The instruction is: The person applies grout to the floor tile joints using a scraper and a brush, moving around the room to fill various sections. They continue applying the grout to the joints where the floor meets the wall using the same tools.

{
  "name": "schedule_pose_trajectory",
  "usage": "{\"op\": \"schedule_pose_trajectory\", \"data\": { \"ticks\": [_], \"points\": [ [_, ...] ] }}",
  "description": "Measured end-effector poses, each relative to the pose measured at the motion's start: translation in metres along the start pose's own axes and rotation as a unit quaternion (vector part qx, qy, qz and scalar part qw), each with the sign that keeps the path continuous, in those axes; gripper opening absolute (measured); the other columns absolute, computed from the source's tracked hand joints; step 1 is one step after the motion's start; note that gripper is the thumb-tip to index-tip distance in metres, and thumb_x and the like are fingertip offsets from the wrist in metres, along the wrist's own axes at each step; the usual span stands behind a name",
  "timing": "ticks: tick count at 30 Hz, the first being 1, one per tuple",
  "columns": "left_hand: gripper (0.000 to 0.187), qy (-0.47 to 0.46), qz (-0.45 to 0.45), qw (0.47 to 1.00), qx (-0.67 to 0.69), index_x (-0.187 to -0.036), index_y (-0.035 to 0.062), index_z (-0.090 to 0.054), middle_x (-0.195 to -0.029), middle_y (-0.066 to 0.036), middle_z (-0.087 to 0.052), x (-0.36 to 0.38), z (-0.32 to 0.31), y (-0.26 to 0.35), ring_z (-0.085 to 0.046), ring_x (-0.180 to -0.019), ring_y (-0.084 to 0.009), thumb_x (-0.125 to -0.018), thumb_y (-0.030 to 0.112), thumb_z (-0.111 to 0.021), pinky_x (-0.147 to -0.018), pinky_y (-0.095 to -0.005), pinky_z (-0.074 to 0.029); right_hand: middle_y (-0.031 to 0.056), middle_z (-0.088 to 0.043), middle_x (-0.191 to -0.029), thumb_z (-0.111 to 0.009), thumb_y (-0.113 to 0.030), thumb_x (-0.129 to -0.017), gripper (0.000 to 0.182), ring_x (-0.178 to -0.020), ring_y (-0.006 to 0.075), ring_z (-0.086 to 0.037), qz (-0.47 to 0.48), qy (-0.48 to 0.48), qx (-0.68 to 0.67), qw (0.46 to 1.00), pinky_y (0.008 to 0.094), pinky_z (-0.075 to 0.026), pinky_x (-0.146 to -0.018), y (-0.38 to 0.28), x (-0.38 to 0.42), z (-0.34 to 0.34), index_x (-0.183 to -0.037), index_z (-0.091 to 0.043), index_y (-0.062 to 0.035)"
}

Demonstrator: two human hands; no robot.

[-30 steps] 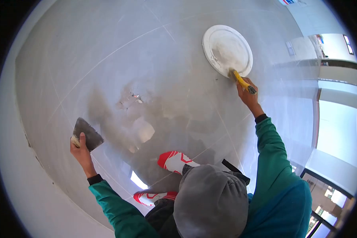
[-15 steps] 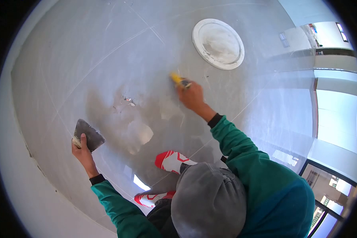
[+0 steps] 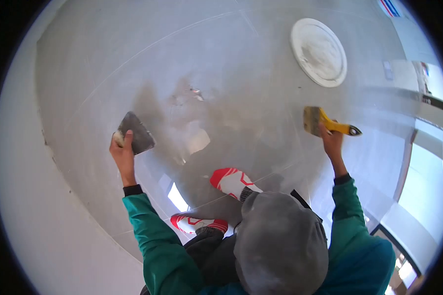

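My left hand (image 3: 121,151) is closed on a scraper (image 3: 139,133), a dark grey flat blade with a pale, crusted edge under my fingers, held over the floor at left. At right, my right hand (image 3: 332,136) grips a wide paintbrush (image 3: 325,120) where its yellow handle meets the head. The bristles point left and the handle end sticks out to the right. Beyond the brush lies a round white lid (image 3: 300,49) with white powder heaped in it. Small scraps of debris (image 3: 197,94) and a dusty pale smear are on the floor between my hands.
Glossy grey tiles (image 3: 261,113) with thin joint lines make up the floor. A white wall (image 3: 29,196) runs along the left. My feet, in red and white socks (image 3: 234,182), rest on the floor near the bottom. A grey cap (image 3: 280,241) blocks the lower middle.
My right hand has swung right and turned the paintbrush so its handle points right. The view has shifted, so the lid and debris appear farther right. My left hand still holds the scraper.
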State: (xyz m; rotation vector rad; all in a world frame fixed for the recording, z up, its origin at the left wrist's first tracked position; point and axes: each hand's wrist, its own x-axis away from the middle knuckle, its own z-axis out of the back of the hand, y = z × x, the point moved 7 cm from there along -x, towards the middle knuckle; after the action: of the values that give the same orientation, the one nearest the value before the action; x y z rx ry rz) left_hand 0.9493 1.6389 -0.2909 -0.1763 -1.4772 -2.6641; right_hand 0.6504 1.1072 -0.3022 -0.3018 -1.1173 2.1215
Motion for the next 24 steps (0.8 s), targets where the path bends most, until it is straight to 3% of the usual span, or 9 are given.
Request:
{"op": "schedule_pose_trajectory", "data": {
  "ticks": [4, 6, 9, 11, 15, 18, 21, 23, 24],
  "points": [
    [0.025, -0.004, -0.014, 0.999, 0.049, -0.087, -0.0023, -0.057, -0.079, -0.004, -0.057, -0.003, -0.005, 0.007, -0.048, -0.071, -0.0106, -0.082, 0.022, -0.062, -0.067, -0.0251, -0.042, 0.0147, -0.055, -0.075, -0.059, -0.025, -0.077, 0.027, -0.071, 0.034, -0.056, 0.12, 0.006, 0.269, 0.956, 0.0402, -0.044, -0.061, -0.032, 0.005, -0.033, -0.088, -0.051, -0.0022],
    [0.024, 0.014, -0.016, 0.999, 0.049, -0.088, -0.0025, -0.058, -0.08, -0.004, -0.057, -0.001, -0.002, 0.017, -0.048, -0.072, -0.0105, -0.082, 0.021, -0.062, -0.067, -0.0249, -0.042, 0.0139, -0.053, -0.078, -0.064, -0.021, -0.07, 0.039, -0.072, 0.0336, -0.055, 0.006, 0.005, 0.134, 0.991, 0.0403, -0.045, -0.061, -0.017, 0.023, -0.084, -0.1, -0.044, -0.0052],
    [0.024, 0.014, -0.005, 0.998, 0.067, -0.089, -0.0027, -0.058, -0.08, -0.004, -0.058, 0.0, -0.009, 0.02, -0.049, -0.073, -0.0103, -0.082, 0.019, -0.062, -0.068, -0.0245, -0.042, 0.0201, -0.048, -0.095, -0.065, -0.017, -0.066, 0.049, -0.085, 0.0404, -0.052, 0.11, 0.006, 0.132, 0.985, 0.0467, -0.043, -0.07, -0.09, 0.032, -0.175, -0.106, -0.041, -0.0019],
    [0.023, 0.003, 0.004, 0.995, 0.097, -0.089, -0.0027, -0.058, -0.08, -0.004, -0.057, 0.002, -0.022, 0.022, -0.048, -0.073, -0.0101, -0.082, 0.019, -0.061, -0.068, -0.0243, -0.042, 0.0214, -0.048, -0.099, -0.064, -0.018, -0.066, 0.055, -0.088, 0.0405, -0.052, 0.074, -0.061, 0.067, 0.993, 0.0452, -0.044, -0.072, -0.127, 0.013, -0.217, -0.112, -0.039, -0.0004],
    [0.023, -0.041, -0.036, 0.998, 0.021, -0.089, -0.0018, -0.058, -0.079, -0.002, -0.057, 0.005, -0.034, 0.042, -0.048, -0.072, -0.0092, -0.082, 0.02, -0.062, -0.067, -0.0238, -0.041, 0.0218, -0.049, -0.109, -0.059, -0.018, -0.069, 0.054, -0.092, 0.0389, -0.052, 0.127, -0.078, 0.031, 0.988, 0.0427, -0.045, -0.079, -0.164, -0.013, -0.201, -0.116, -0.041, 0.0008],
    [0.023, -0.045, -0.007, 0.999, -0.004, -0.09, -0.0015, -0.058, -0.081, -0.002, -0.058, 0.008, -0.02, 0.035, -0.048, -0.073, -0.0091, -0.081, 0.019, -0.062, -0.068, -0.0235, -0.041, 0.021, -0.05, -0.106, -0.056, -0.015, -0.069, 0.05, -0.089, 0.0369, -0.052, 0.296, -0.069, 0.152, 0.941, 0.0402, -0.044, -0.081, -0.149, 0.015, -0.127, -0.115, -0.042, 0.0007],
    [0.023, -0.009, 0.041, 0.996, 0.074, -0.091, -0.0017, -0.059, -0.084, -0.003, -0.059, 0.011, -0.016, 0.01, -0.05, -0.074, -0.01, -0.081, 0.019, -0.062, -0.07, -0.0237, -0.042, 0.0182, -0.044, -0.101, -0.054, -0.013, -0.071, 0.048, -0.089, 0.0305, -0.049, 0.113, -0.159, 0.18, 0.964, 0.0402, -0.042, -0.078, -0.065, 0.063, -0.073, -0.114, -0.038, 0.0004],
    [0.026, 0.032, 0.059, 0.987, 0.146, -0.095, -0.0027, -0.059, -0.087, -0.005, -0.059, 0.01, -0.012, 0.001, -0.052, -0.077, -0.0121, -0.081, 0.018, -0.062, -0.071, -0.0247, -0.043, 0.0189, -0.044, -0.1, -0.057, -0.015, -0.065, 0.053, -0.091, 0.0346, -0.05, 0.099, -0.143, 0.142, 0.974, 0.0429, -0.043, -0.074, -0.018, 0.104, -0.072, -0.113, -0.039, -0.0005],
    [0.026, 0.031, 0.059, 0.987, 0.148, -0.095, -0.0027, -0.059, -0.087, -0.005, -0.059, 0.009, -0.014, 0.001, -0.052, -0.077, -0.0121, -0.081, 0.018, -0.062, -0.071, -0.0247, -0.043, 0.0186, -0.043, -0.101, -0.059, -0.016, -0.063, 0.058, -0.091, 0.0347, -0.049, 0.005, -0.138, 0.045, 0.989, 0.0414, -0.042, -0.075, 0.003, 0.119, -0.091, -0.114, -0.037, -0.0011]
  ]
}}
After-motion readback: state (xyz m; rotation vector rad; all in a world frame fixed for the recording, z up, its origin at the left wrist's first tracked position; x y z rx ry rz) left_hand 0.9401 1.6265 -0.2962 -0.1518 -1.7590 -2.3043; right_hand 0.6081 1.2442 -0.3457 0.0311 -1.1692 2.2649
